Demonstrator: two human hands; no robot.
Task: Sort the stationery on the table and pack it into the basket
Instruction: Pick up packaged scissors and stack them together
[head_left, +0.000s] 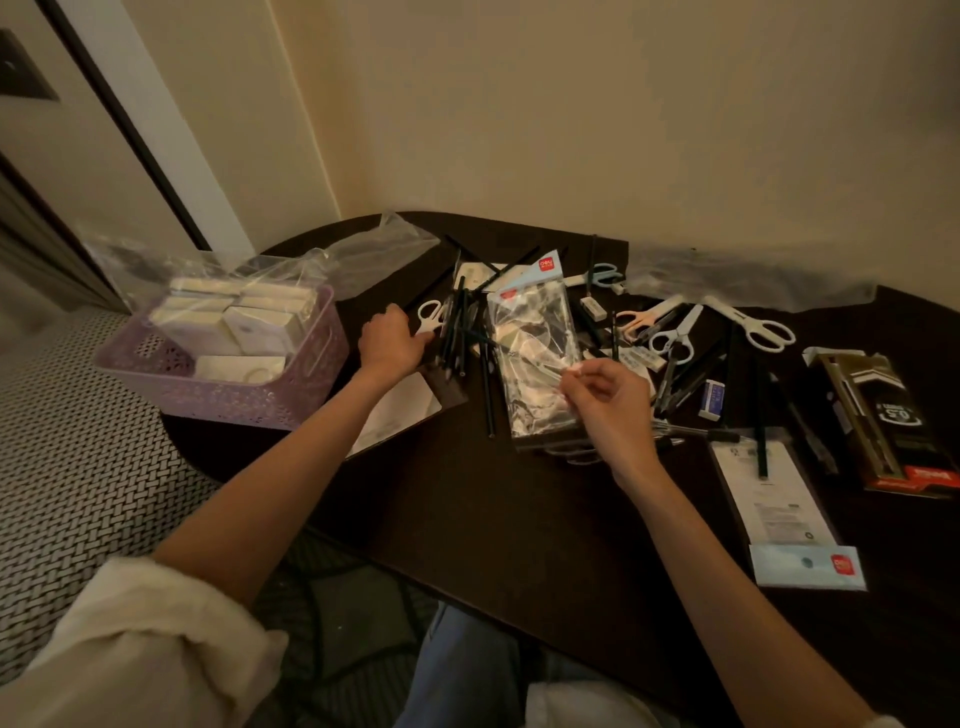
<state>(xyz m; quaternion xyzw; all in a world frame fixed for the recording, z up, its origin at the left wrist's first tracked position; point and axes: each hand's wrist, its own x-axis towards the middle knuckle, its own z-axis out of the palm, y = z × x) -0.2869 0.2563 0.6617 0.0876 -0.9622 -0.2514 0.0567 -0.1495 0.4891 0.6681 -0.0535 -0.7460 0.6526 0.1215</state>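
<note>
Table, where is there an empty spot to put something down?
The table is bare along its near edge, between the two arms, below the clear packet and left of the paper card. The back is crowded: pencils, scissors, erasers. The purple basket is nearly full of boxes.

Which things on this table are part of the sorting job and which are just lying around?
Part of the job: purple basket, pencils, white scissors, eraser, packaged ruler set, pen box.

Just lying about: clear plastic bag, another plastic bag.
</note>
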